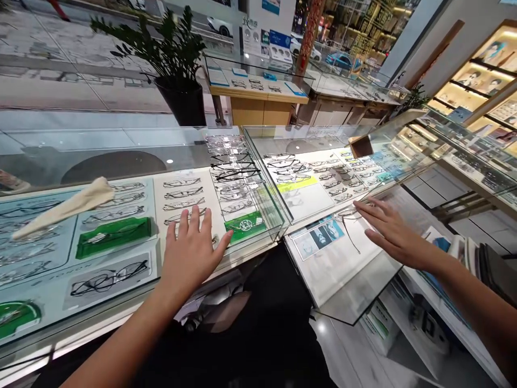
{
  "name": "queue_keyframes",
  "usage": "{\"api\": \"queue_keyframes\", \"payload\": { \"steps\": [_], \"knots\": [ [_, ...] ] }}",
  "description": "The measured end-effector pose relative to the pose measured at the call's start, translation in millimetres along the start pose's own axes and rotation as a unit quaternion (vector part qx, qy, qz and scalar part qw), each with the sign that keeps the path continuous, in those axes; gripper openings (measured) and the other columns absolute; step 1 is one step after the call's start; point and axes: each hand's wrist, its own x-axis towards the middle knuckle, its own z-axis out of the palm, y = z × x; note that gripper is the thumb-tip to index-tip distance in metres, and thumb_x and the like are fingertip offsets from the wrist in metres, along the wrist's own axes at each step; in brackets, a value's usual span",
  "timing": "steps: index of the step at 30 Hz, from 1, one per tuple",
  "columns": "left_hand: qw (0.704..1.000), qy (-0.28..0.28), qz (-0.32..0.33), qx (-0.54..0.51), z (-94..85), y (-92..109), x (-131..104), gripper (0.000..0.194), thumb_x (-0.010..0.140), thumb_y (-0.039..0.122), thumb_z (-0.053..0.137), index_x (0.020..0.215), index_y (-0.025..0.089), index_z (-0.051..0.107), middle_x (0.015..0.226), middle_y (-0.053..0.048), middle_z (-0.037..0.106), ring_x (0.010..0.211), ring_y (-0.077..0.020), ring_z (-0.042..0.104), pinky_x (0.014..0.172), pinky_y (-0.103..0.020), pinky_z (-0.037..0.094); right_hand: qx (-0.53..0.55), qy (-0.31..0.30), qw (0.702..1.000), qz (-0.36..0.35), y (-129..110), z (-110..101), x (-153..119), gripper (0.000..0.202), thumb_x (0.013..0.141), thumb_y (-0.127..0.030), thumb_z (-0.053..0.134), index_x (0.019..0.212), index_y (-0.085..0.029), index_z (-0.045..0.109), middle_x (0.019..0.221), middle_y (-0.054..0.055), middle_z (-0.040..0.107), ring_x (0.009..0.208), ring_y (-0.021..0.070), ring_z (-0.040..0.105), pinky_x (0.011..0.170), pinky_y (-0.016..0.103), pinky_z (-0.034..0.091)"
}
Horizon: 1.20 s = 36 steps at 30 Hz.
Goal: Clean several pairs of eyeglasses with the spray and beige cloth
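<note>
Head view: splayed left hand (191,248) over a case (177,173) of eyeglasses (183,192), unclenched right hand (388,231) perhaps touching spectacles (349,216) on a tray (333,269).

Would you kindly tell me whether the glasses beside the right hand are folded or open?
The glasses are at least partly open: one thin temple arm extends outward. I cannot make out the other.
</note>
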Motion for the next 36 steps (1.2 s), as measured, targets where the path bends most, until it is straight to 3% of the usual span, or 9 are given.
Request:
{"api": "queue_keyframes", "payload": {
  "steps": [3,6,10,15,21,28,36],
  "knots": [
    [1.0,-0.01,-0.002,-0.002,-3.1,1.2,0.4,0.097,0.104,0.071,0.015,0.169,0.002,0.037,0.178,-0.027,0.028,0.169,-0.0437,0.02,0.135,-0.061,0.015,0.039,-0.049,0.997,0.048,18.9,37.3,-19.3,0.07,0.113,-0.061,0.028,0.177,-0.033,0.025,0.182,0.001,0.031,0.17,0.0348,0.023,0.134,0.062,0.035],
    [1.0,-0.013,-0.001,-0.004,-4.9,1.8,0.7,0.098,0.103,0.071,0.013,0.169,0.002,0.037,0.178,-0.027,0.028,0.169,-0.0435,0.019,0.135,-0.062,0.015,0.053,-0.097,0.988,0.109,43.7,81.5,-17.1,0.078,0.11,-0.069,0.025,0.176,-0.027,0.03,0.181,0.006,0.032,0.169,0.0371,0.023,0.134,0.062,0.034],
    [1.0,-0.013,-0.002,-0.013,-4.4,0.4,0.8,0.099,0.103,0.072,0.014,0.169,0.001,0.038,0.178,-0.027,0.027,0.169,-0.0442,0.019,0.135,-0.063,0.015,0.015,-0.137,0.968,0.211,77.2,136.8,11.6,0.095,0.104,-0.079,0.025,0.173,-0.014,0.035,0.183,0.014,0.026,0.17,0.0411,0.016,0.135,0.061,0.027],
    [1.0,-0.011,-0.003,-0.014,-2.1,-1.3,0.5,0.1,0.103,0.073,0.014,0.169,0.002,0.039,0.179,-0.026,0.027,0.169,-0.044,0.02,0.135,-0.063,0.016,-0.026,-0.125,0.935,0.33,107.1,185.5,67.9,0.106,0.1,-0.082,0.024,0.17,-0.004,0.036,0.182,0.02,0.024,0.17,0.045,0.012,0.135,0.063,0.017],
    [1.0,-0.008,-0.006,-0.002,-1.5,-1.9,0.2,0.098,0.103,0.072,0.016,0.168,0.002,0.04,0.178,-0.025,0.028,0.169,-0.0433,0.021,0.135,-0.062,0.016,-0.065,-0.04,0.927,0.368,115.7,227.7,140.7,0.107,0.101,-0.073,0.019,0.17,0.009,0.023,0.183,0.025,0.014,0.17,0.047,0.002,0.137,0.059,0.001],
    [1.0,-0.003,-0.003,0.013,1.4,-5.4,0.1,0.097,0.102,0.072,0.021,0.168,0.004,0.041,0.179,-0.023,0.029,0.168,-0.0425,0.023,0.135,-0.062,0.019,-0.078,0.041,0.935,0.343,108.5,259.7,219.7,0.102,0.102,-0.068,0.021,0.165,0.011,0.037,0.179,0.026,0.027,0.168,0.0468,0.011,0.137,0.057,0.001],
    [1.0,0.017,0.001,0.025,5.1,-10.6,-0.2,0.094,0.102,0.073,0.027,0.165,0.006,0.047,0.176,-0.021,0.035,0.167,-0.0426,0.028,0.133,-0.064,0.025,-0.075,0.042,0.94,0.331,122.8,281.0,287.6,0.108,0.101,-0.074,0.023,0.166,0.011,0.033,0.18,0.029,0.022,0.169,0.0478,0.006,0.136,0.058,-0.007]
  ]
}}
